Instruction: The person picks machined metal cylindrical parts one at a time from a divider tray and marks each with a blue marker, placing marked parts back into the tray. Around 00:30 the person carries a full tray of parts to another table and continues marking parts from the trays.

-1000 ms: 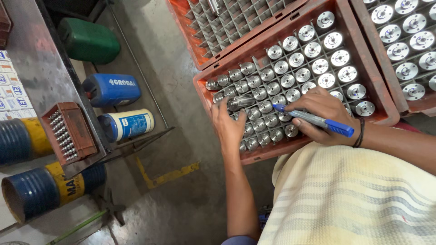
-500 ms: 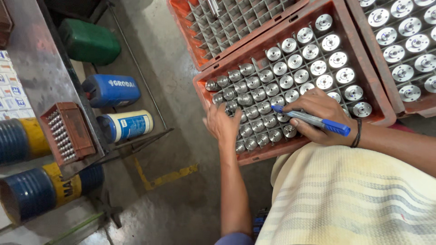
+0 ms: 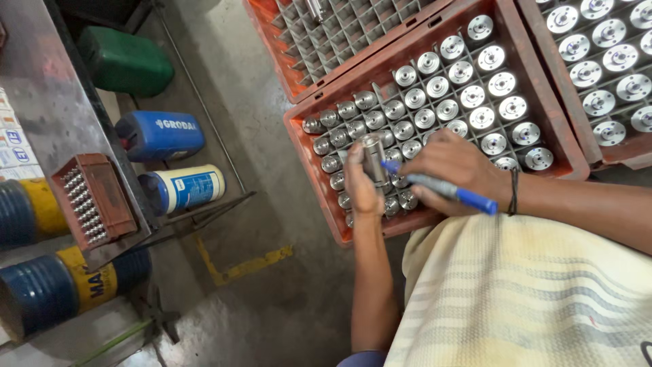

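My left hand (image 3: pixel 360 185) grips a shiny metal cylinder (image 3: pixel 373 158), lifted upright just above the near-left corner of the orange crate (image 3: pixel 309 163). My right hand (image 3: pixel 451 166) holds a blue marker pen (image 3: pixel 445 188), whose tip touches the cylinder's side. A dark band circles my right wrist. The crate's grid of cells holds several identical metal parts (image 3: pixel 468 95), flat ends up. A striped cream cloth (image 3: pixel 523 292) covers my lap below both arms.
Two more orange crates stand beyond: one with mostly bare cells (image 3: pixel 326 34), one with flanged metal parts (image 3: pixel 604 47). At left are a green jerrycan (image 3: pixel 125 64), a blue jerrycan (image 3: pixel 159 134), a white-and-blue can (image 3: pixel 182 188), blue-yellow drums (image 3: pixel 64 289) and a small brown tray of pins (image 3: pixel 92 200).
My left hand has pulled one cylinder up out of its cell. My right hand has brought the marker's tip against it. The view has shifted slightly.
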